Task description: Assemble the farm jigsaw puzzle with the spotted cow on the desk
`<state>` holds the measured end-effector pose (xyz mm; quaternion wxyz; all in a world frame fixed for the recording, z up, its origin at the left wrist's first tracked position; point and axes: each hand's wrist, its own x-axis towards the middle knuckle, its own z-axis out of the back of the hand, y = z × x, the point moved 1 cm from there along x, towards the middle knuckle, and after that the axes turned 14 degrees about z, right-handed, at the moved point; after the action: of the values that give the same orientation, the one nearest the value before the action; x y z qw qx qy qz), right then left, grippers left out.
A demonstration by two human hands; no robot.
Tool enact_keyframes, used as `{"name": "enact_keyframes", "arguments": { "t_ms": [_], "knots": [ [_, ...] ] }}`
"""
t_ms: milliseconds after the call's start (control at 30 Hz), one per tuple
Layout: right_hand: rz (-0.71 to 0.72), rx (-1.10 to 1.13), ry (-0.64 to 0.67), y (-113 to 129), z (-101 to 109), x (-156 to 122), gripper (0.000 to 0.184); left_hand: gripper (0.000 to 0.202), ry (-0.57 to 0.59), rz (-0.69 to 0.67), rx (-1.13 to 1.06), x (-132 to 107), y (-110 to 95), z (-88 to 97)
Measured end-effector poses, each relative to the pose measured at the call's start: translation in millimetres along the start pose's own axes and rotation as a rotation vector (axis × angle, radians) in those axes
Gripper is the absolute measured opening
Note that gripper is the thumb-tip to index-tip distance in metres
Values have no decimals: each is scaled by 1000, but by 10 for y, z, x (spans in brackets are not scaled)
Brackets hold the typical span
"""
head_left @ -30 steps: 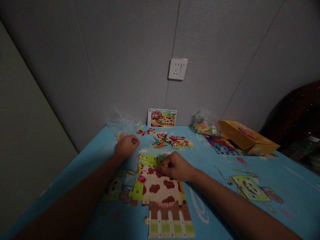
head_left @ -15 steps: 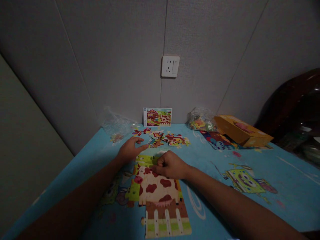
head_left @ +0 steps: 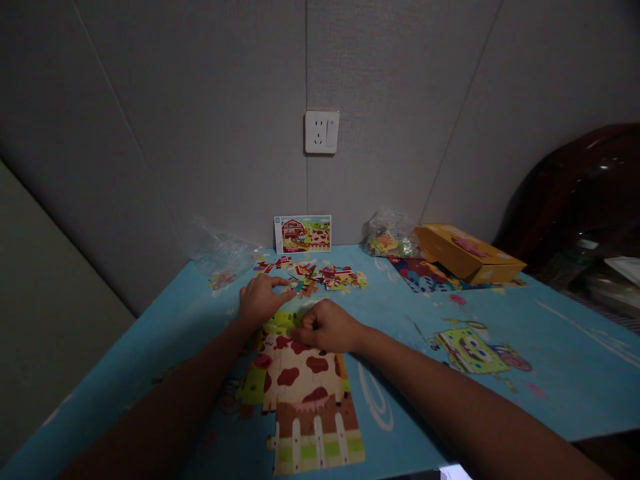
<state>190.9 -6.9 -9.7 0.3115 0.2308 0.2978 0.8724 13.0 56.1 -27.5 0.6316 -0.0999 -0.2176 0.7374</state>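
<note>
A grey panelled wall (head_left: 225,133) with a white socket (head_left: 322,133) stands behind a blue, cartoon-printed surface (head_left: 415,427). At the back left lies a crumpled clear bag (head_left: 223,250); colour shows at its lower edge, but whether inside or beneath cannot be told. At the back right, another clear bag (head_left: 393,235) holds colourful pieces. Just beside it, a yellow-orange box (head_left: 470,253) rests on a printed sheet (head_left: 417,275); its contents are hidden. A farm picture card (head_left: 303,234) leans upright against the wall. Loose puzzle pieces (head_left: 343,277) lie in front of it. Nearest the viewer is a partly joined cow puzzle (head_left: 305,387). The left hand (head_left: 263,300) reaches towards the loose pieces, fingers parted. The right hand (head_left: 333,327) rests on the puzzle's upper part, fingers curled in; anything within them is hidden.
</note>
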Motion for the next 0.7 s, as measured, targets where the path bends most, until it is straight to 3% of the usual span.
{"name": "enact_keyframes", "arguments": {
  "t_ms": [300, 533, 700],
  "knots": [
    [-9, -9, 16, -2, 10, 19, 37, 18, 31, -68, -20, 68, -23, -60],
    [-25, -19, 30, 43, 16, 41, 39, 51, -5, -67, 35, 37, -97, -64],
    [-22, 1, 1, 19, 2, 49, 38, 40, 39, -49, -5, 63, -99, -60]
  ]
}}
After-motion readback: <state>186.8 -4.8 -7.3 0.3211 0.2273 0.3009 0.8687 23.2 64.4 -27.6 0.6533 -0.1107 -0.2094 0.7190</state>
